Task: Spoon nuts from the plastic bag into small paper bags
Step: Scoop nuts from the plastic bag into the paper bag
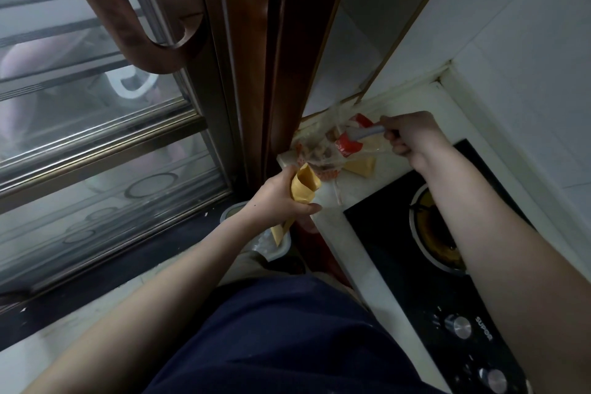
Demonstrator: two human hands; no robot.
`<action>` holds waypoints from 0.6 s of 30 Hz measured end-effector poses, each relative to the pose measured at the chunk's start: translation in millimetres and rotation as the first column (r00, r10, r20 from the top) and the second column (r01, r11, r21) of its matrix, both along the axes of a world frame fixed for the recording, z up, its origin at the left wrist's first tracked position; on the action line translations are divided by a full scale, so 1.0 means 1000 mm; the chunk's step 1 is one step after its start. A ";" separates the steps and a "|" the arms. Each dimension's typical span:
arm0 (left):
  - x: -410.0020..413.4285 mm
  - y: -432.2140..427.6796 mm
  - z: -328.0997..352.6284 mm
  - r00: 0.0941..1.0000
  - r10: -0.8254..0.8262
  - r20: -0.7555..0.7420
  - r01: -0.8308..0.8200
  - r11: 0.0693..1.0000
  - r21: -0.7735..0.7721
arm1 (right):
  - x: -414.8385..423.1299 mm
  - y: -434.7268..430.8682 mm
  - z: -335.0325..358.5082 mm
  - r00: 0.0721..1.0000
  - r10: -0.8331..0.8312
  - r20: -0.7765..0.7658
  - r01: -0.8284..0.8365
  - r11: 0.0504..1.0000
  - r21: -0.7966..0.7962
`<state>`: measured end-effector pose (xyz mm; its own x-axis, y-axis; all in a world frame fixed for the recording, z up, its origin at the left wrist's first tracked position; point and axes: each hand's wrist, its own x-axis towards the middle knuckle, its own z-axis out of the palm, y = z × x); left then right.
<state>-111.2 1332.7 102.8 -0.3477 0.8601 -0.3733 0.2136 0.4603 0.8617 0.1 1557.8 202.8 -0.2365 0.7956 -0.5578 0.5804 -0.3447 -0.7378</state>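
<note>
Black glass of the gas hob (399, 265) lies nearest, set into the pale stone table (332, 221). Beyond it, the left hand (281, 198) has its grip clenched round a small tan paper bag (303, 184) held at the table's edge. Farther back, the right hand (407, 134) pinches a pale spoon handle (364, 133) dipped into the clear plastic bag of nuts (319, 150), with another tan paper bag (361, 166) lying flat just beside it.

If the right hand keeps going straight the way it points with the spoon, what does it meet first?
The right hand points the spoon left, into the plastic bag. It would most likely meet the nuts inside first; depth is unclear, and the wooden door frame stands just behind.
</note>
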 end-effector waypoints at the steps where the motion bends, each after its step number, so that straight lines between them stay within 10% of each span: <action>1: 0.001 0.000 0.001 1.000 0.002 0.002 -0.002 1.000 0.005 | 0.002 -0.001 0.001 1.000 -0.014 -0.019 0.014 1.000 -0.006; 18: 0.003 0.011 0.008 0.998 0.051 -0.045 -0.048 0.996 0.070 | 0.043 -0.037 0.010 0.928 -0.239 -0.286 0.225 0.971 -0.082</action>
<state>-107.7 1343.4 110.7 -0.4062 0.8646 -0.2958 0.2325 0.4109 0.8815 42.9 1520.4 212.4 -0.2061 0.8225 -0.5301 0.2416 -0.4822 -0.8421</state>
